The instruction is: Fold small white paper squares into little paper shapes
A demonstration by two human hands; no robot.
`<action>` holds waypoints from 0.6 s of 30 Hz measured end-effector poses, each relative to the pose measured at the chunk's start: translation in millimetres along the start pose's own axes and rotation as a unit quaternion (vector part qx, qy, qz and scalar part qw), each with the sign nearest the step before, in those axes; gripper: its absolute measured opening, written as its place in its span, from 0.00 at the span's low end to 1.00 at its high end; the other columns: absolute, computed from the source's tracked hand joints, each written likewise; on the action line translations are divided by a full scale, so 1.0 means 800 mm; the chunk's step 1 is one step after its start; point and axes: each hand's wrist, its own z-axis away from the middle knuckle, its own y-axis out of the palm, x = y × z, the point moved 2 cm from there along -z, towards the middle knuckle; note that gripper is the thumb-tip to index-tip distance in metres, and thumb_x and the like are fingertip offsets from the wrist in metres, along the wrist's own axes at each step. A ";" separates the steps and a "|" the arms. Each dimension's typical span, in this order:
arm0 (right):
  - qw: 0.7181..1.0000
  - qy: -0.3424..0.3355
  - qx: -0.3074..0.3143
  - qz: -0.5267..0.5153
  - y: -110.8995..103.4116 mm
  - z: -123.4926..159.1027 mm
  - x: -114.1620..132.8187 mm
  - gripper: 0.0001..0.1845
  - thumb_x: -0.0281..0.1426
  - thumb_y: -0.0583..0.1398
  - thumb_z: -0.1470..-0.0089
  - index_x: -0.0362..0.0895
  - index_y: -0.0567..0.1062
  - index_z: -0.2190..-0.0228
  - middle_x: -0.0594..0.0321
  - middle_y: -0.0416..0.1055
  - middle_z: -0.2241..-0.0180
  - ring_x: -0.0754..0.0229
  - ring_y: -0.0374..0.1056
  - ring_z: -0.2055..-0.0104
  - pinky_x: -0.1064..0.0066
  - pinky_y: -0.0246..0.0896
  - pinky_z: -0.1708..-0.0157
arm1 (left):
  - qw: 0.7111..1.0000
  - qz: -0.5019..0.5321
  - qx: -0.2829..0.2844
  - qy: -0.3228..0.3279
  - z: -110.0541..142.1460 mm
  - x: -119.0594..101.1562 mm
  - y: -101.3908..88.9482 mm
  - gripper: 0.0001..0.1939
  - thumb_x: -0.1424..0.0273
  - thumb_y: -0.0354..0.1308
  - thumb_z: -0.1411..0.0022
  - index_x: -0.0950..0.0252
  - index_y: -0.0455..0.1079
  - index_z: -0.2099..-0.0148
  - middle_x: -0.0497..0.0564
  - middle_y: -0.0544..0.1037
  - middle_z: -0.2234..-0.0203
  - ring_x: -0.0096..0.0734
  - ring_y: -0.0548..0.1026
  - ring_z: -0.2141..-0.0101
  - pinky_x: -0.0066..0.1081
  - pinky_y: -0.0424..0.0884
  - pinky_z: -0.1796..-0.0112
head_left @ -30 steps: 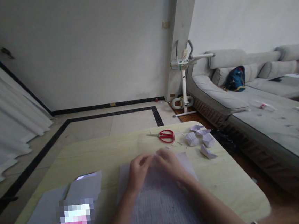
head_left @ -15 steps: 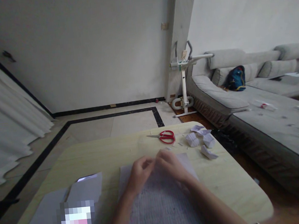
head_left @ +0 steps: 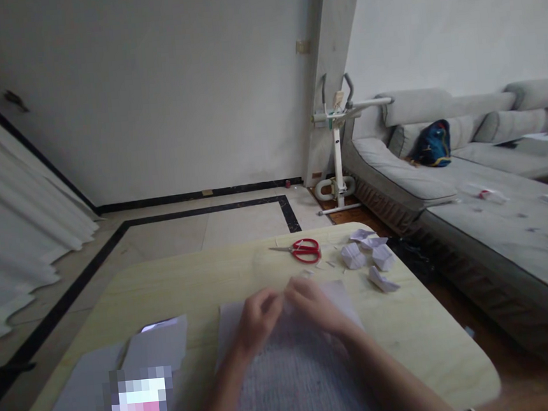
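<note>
Head view: left hand (head_left: 259, 315) and right hand (head_left: 314, 301) close together over the far part of a densely marked paper sheet (head_left: 299, 389). Fingers curled inward on both, tips meeting or nearly so; with the blur, impossible to tell whether closed on anything, though possibly on a small pale scrap. Sheet on the counter (head_left: 429, 339), directly beneath both hands, partly covered by the forearms.

Compared with a second ago, only a slight drop toward the body for the hands, with much the same pose. Beyond that, no visible shift among the papers or tools. To judge from this, small fingertip work in progress in one spot, with no finished result in sight.

Around: red-handled scissors (head_left: 294, 250) lying beyond the hands, apart from both, blades pointing left. Small paper offcuts (head_left: 331, 264) scattered between scissors and right hand. To the right, near the counter's edge, a loose group of folded paper pieces (head_left: 352, 256), some overlapping. To the left, well apart, pale papers (head_left: 154, 344) beside a pixelated bright patch (head_left: 136, 409), unreadable.

In the way: mainly the forearms over the sheet, plus offcuts just past the right hand.
</note>
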 end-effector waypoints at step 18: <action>0.998 -0.017 -0.052 -0.016 -0.006 -0.002 -0.006 0.10 0.34 0.55 0.44 0.42 0.69 0.74 0.65 0.66 0.75 0.63 0.62 0.72 0.73 0.57 0.71 | 0.997 -0.043 -0.044 0.043 -0.001 -0.002 0.003 0.15 0.62 0.51 0.37 0.66 0.72 0.67 0.48 0.74 0.76 0.29 0.70 0.74 0.25 0.64 0.72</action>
